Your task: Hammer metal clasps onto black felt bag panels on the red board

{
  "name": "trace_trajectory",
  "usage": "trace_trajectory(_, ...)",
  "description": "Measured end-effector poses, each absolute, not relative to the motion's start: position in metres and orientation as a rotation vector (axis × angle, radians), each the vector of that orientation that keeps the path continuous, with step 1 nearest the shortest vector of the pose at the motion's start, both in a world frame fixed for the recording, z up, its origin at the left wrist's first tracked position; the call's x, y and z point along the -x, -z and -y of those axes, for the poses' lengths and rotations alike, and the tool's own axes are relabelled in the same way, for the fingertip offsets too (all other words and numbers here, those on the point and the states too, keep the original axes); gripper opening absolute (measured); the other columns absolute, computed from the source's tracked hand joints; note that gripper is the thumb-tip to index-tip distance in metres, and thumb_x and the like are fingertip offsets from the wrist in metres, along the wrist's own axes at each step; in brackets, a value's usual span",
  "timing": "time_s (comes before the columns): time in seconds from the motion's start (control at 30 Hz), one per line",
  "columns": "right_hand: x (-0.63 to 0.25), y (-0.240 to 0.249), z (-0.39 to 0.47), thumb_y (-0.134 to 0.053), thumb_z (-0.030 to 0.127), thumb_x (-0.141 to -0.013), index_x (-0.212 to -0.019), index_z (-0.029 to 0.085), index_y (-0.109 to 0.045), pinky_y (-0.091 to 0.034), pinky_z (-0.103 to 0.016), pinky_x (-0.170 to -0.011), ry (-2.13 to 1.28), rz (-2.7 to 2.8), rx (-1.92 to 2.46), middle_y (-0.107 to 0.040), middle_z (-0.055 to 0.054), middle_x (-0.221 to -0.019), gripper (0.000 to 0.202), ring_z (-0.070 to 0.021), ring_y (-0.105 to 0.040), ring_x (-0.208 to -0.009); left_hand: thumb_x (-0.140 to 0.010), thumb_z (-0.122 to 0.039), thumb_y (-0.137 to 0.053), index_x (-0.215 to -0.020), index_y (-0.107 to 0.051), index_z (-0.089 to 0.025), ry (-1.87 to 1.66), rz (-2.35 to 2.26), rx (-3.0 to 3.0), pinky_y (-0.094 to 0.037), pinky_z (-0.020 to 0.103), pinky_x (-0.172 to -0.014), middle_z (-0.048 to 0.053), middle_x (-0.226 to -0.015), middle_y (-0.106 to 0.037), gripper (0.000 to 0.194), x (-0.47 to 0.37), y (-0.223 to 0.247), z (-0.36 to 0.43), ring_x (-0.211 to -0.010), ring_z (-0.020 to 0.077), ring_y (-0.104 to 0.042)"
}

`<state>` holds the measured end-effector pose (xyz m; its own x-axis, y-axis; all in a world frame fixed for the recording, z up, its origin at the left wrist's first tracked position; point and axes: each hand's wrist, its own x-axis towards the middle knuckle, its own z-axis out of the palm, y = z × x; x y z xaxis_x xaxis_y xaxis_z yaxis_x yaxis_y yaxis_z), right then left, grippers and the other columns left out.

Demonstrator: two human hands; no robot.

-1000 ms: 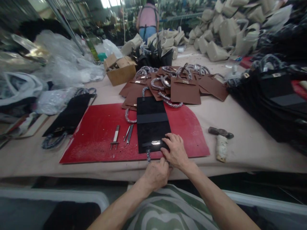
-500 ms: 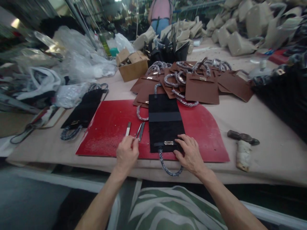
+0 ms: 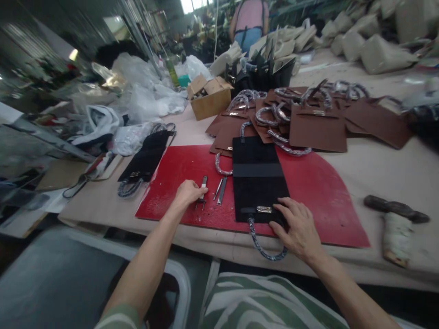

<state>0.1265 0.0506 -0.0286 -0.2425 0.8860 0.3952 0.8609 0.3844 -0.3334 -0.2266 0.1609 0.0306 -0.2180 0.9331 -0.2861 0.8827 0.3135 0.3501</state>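
Observation:
My left hand (image 3: 189,192) is closed on a small metal tool (image 3: 203,186) with prongs at its near end, over the red mat (image 3: 168,183). Two slim metal tools (image 3: 222,191) lie just right of it. A black bag panel (image 3: 259,183) rests on the mat, with a gold-toned clasp (image 3: 264,209) near its front edge and a wrapped handle (image 3: 264,249) hanging toward me. My right hand (image 3: 297,227) has its fingers spread, the fingertips touching the panel's right front corner beside the clasp.
Brown bag panels (image 3: 318,130) with wrapped handles are heaped behind the mat. A hammer (image 3: 398,228) lies at the right, another black panel (image 3: 146,155) at the left. Farther back are a cardboard box (image 3: 211,104), plastic bags, beige bags and a person (image 3: 248,23).
The view has shifted left. My left hand has moved onto the pronged tool and turned it so its prongs show. My right hand remains at the panel's corner.

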Motion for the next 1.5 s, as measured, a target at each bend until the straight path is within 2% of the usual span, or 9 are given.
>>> trace_trajectory(0.13, -0.124, 0.023, -0.047, -0.061, 0.037, -0.088, -0.12, 0.017, -0.061, -0.039, -0.054, -0.106, -0.12, 2.126, 1.533, -0.056, -0.015, -0.136, 0.037, -0.034, -0.049, -0.127, -0.07, -0.038, -0.074, -0.061, -0.068, -0.016, -0.021, -2.176, -1.631, -0.039, 0.028, -0.057, 0.009, -0.058, -0.066, 0.024, 0.223, -0.023, -0.169, -0.063, 0.0221, -0.064)
trace_trajectory(0.23, -0.123, 0.022, -0.046, -0.062, 0.036, -0.087, -0.12, 0.017, -0.061, -0.037, -0.053, -0.108, -0.148, 2.113, 1.546, -0.056, -0.015, -0.137, 0.038, -0.0332, -0.048, -0.129, -0.07, -0.036, -0.071, -0.057, -0.064, -0.016, -0.151, -2.127, -1.551, -0.043, 0.027, -0.055, 0.007, -0.055, -0.063, 0.025, 0.23, -0.019, -0.166, -0.061, 0.0219, -0.064)
trace_trajectory(0.33, -0.123, 0.022, -0.045, -0.063, 0.036, -0.087, -0.121, 0.017, -0.061, -0.036, -0.053, -0.11, -0.159, 2.101, 1.557, -0.056, -0.014, -0.138, 0.039, -0.033, -0.047, -0.13, -0.071, -0.042, -0.069, -0.069, -0.063, -0.015, -0.597, -1.892, -1.293, -0.051, 0.028, -0.057, 0.006, -0.062, -0.066, 0.028, 0.234, -0.019, -0.152, -0.061, 0.0199, -0.066)
trace_trajectory(0.47, -0.122, 0.022, -0.045, -0.062, 0.037, -0.087, -0.122, 0.018, -0.06, -0.034, -0.053, -0.111, -0.174, 2.093, 1.553, -0.056, -0.014, -0.138, 0.04, -0.033, -0.047, -0.131, -0.076, -0.046, -0.068, -0.09, -0.062, -0.013, -1.122, -1.609, -1.212, -0.06, 0.035, -0.075, 0.007, -0.081, -0.072, 0.036, 0.217, -0.016, -0.124, -0.076, 0.0205, -0.072)
trace_trajectory(0.67, -0.123, 0.022, -0.045, -0.06, 0.038, -0.088, -0.124, 0.02, -0.06, -0.033, -0.055, -0.112, -0.198, 2.093, 1.566, -0.055, -0.013, -0.139, 0.04, -0.0332, -0.046, -0.131, -0.089, -0.038, -0.062, -0.105, -0.061, -0.015, -1.356, -1.503, -1.546, -0.061, 0.032, -0.082, 0.009, -0.096, -0.073, 0.027, 0.179, 0.0, -0.083, -0.088, 0.0192, -0.074)
trace_trajectory(0.87, -0.124, 0.023, -0.046, -0.06, 0.038, -0.088, -0.124, 0.019, -0.059, -0.034, -0.055, -0.111, -0.218, 2.107, 1.551, -0.054, -0.014, -0.139, 0.04, -0.0336, -0.046, -0.132, -0.087, -0.034, -0.067, -0.11, -0.062, -0.016, -1.346, -1.448, -1.549, -0.061, 0.033, -0.087, 0.012, -0.112, -0.071, 0.03, 0.176, 0.018, -0.072, -0.1, 0.0208, -0.073)
trace_trajectory(1.03, -0.125, 0.023, -0.047, -0.061, 0.038, -0.088, -0.125, 0.018, -0.057, -0.035, -0.054, -0.111, -0.216, 2.117, 1.54, -0.054, -0.015, -0.139, 0.042, -0.0336, -0.045, -0.131, -0.09, -0.036, -0.064, -0.108, -0.067, -0.017, -1.187, -1.507, -1.55, -0.061, 0.03, -0.082, 0.008, -0.105, -0.074, 0.026, 0.181, 0.028, -0.075, -0.088, 0.0183, -0.073)
trace_trajectory(1.33, -0.122, 0.02, -0.046, -0.059, 0.037, -0.089, -0.127, 0.02, -0.057, -0.032, -0.055, -0.115, -0.227, 2.113, 1.584, -0.053, -0.014, -0.141, 0.042, -0.0339, -0.045, -0.135, -0.088, -0.033, -0.064, -0.095, -0.067, -0.019, -1.099, -1.418, -1.744, -0.06, 0.032, -0.084, 0.008, -0.102, -0.074, 0.016, 0.188, 0.023, -0.089, -0.092, 0.0206, -0.072)
trace_trajectory(1.5, -0.118, 0.021, -0.046, -0.057, 0.035, -0.089, -0.133, 0.021, -0.052, -0.029, -0.058, -0.116, -0.278, 2.133, 1.636, -0.051, -0.015, -0.143, 0.046, -0.0353, -0.041, -0.139, -0.092, -0.032, -0.061, -0.108, -0.068, -0.019, -1.021, -1.429, -1.705, -0.058, 0.036, -0.093, 0.009, -0.109, -0.074, 0.022, 0.196, 0.028, -0.086, -0.103, 0.0222, -0.071)
